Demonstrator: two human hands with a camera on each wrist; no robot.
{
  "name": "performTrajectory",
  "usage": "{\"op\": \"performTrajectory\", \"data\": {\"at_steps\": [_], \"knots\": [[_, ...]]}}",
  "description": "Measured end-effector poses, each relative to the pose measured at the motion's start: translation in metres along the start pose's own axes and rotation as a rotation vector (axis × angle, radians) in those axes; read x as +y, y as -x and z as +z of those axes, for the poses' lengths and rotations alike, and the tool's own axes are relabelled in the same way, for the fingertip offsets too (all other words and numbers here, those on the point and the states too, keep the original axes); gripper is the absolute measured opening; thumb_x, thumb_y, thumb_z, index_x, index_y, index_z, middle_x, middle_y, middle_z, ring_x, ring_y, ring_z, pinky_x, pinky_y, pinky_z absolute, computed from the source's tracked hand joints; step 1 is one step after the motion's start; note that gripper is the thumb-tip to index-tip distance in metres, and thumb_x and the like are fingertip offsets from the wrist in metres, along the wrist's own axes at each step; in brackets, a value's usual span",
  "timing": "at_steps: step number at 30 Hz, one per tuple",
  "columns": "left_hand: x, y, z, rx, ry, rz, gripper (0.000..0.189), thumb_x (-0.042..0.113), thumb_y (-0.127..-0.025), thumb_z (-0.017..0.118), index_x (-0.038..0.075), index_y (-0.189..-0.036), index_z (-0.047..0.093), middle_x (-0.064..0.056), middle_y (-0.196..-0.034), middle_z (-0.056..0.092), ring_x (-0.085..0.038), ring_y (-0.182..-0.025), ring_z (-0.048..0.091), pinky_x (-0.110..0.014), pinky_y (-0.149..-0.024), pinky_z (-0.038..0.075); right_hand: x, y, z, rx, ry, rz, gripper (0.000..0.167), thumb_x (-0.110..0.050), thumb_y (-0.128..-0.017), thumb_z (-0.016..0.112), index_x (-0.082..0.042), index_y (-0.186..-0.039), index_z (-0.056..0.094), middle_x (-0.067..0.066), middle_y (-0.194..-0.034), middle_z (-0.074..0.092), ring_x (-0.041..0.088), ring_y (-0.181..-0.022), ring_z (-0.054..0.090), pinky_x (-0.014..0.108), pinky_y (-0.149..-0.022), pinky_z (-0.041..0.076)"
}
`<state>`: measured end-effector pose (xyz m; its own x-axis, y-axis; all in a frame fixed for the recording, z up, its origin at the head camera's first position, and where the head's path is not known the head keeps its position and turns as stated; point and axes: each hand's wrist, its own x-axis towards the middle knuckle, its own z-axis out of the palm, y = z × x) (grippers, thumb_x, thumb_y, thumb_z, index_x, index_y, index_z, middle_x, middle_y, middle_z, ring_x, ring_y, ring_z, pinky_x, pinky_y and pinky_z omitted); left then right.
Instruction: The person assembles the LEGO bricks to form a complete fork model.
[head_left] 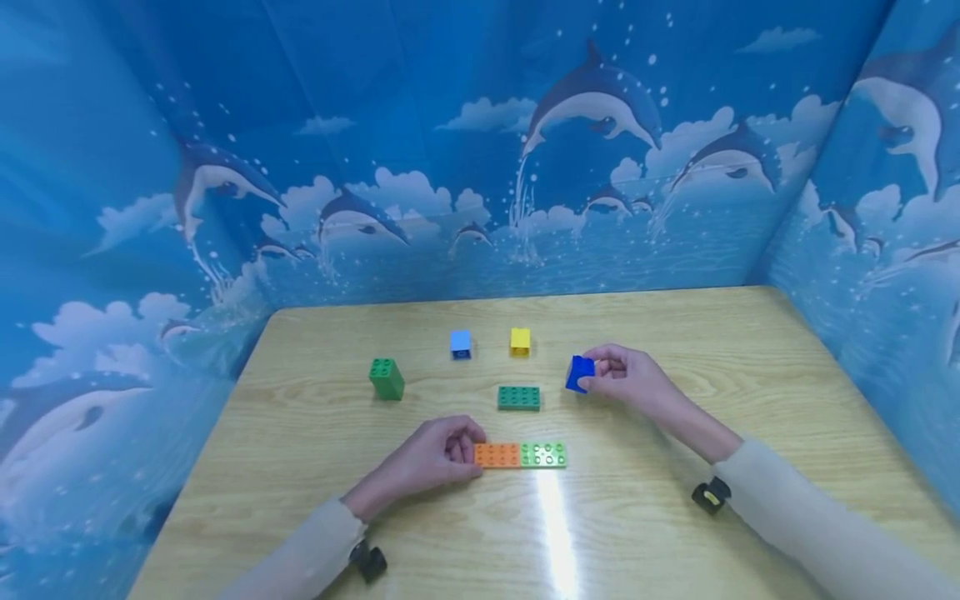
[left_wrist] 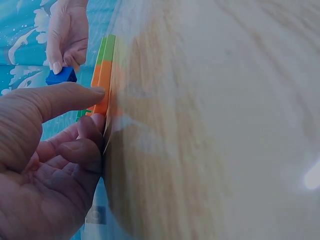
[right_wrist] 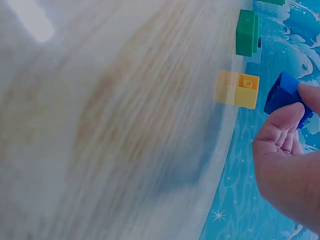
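In the head view my left hand (head_left: pixel 438 454) pinches the left end of an orange building brick (head_left: pixel 497 456). A light green brick (head_left: pixel 543 455) sits end to end with it, forming one flat row on the table. My right hand (head_left: pixel 633 379) holds a dark blue brick (head_left: pixel 579 374) between thumb and fingers. The right wrist view shows this blue brick (right_wrist: pixel 284 94) tilted and raised off the table, its hollow underside partly visible. Just behind the orange and light green pair lies a dark green flat brick (head_left: pixel 519 398).
A tall green brick (head_left: pixel 387 380) stands at the left of the wooden table (head_left: pixel 300 467). Farther back are a light blue brick (head_left: pixel 461 344) and a yellow brick (head_left: pixel 520 342), the yellow one with its hollow side showing. Dolphin-print cloth (head_left: pixel 420 167) encloses the table's back and sides.
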<state>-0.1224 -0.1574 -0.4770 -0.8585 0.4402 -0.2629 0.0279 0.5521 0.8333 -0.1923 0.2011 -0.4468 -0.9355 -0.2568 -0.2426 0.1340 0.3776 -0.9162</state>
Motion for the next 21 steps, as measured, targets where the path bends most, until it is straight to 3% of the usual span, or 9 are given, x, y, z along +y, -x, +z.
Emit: {"op": "performTrajectory", "data": {"at_steps": [15,21], "knots": [[0.000,-0.001,-0.001,-0.002,0.010,0.009,0.037,0.011,-0.087,0.091,0.013,-0.120,0.073,-0.002,-0.095,0.069,-0.019,-0.082,0.066,-0.027,-0.070,0.056,-0.001,0.027,0.013,-0.047,0.012,-0.096,0.045,-0.020,-0.098,0.084,0.001,-0.133,0.065,0.011,-0.104,0.066,0.024,-0.094,0.065,0.028,-0.080,0.058],[0.000,-0.001,0.001,0.001,0.013,0.003,0.038,0.011,-0.087,0.091,0.013,-0.120,0.073,-0.001,-0.095,0.069,-0.019,-0.081,0.066,-0.026,-0.069,0.056,0.003,0.036,0.020,-0.103,0.039,-0.139,0.045,-0.015,-0.097,0.085,0.004,-0.133,0.065,0.010,-0.101,0.064,0.023,-0.090,0.062,0.025,-0.075,0.055]]}}
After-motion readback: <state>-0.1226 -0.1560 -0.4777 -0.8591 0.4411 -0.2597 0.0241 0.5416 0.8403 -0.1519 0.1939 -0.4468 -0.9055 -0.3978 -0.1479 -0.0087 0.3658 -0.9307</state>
